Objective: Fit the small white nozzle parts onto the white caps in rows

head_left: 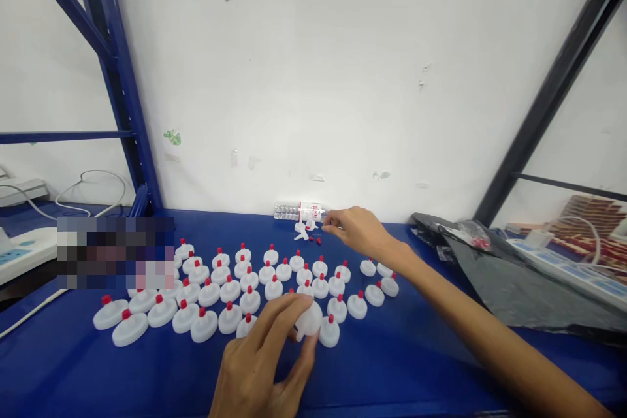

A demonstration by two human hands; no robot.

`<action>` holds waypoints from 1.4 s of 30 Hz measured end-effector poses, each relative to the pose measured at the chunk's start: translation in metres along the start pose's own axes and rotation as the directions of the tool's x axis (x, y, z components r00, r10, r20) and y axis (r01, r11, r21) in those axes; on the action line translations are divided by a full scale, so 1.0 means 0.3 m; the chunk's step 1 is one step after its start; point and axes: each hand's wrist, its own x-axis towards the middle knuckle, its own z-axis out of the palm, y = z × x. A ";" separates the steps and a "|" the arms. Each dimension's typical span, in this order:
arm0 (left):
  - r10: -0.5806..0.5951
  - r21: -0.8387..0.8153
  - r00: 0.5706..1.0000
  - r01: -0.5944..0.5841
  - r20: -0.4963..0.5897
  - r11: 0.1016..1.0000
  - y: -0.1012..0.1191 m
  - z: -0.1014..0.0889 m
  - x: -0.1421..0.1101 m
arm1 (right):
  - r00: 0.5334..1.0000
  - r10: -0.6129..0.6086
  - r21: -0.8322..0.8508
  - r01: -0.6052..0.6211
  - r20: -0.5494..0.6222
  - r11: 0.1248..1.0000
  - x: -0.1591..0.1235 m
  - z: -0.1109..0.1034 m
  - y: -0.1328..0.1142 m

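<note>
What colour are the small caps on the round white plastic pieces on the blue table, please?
The small caps are red, seen best in the head view.

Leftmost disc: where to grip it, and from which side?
Probably by the rim, coming in from the left. The disc sits wide side down, its left edge exposed beside bare table, while a second disc crowds its front right. Its red cap points up but is narrow, so likely a weaker hold.
</note>
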 end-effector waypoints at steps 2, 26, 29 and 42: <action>0.006 -0.013 1.000 -0.005 0.017 1.000 -0.007 0.002 -0.001 | 0.996 -0.013 -0.060 0.019 0.093 0.998 0.065 0.063 0.063; -0.082 0.033 0.996 0.080 0.045 0.996 0.004 0.008 0.006 | 0.974 -0.118 0.532 -0.002 0.192 0.847 -0.258 -0.136 -0.157; -0.082 0.027 0.995 0.080 0.055 0.996 0.001 0.009 0.004 | 0.979 -0.166 0.504 0.084 0.121 0.860 -0.328 -0.133 -0.228; 0.033 -0.005 0.997 -0.032 0.077 0.999 -0.011 0.000 0.001 | 0.946 -0.157 0.664 -0.076 0.283 0.744 -0.326 -0.070 -0.273</action>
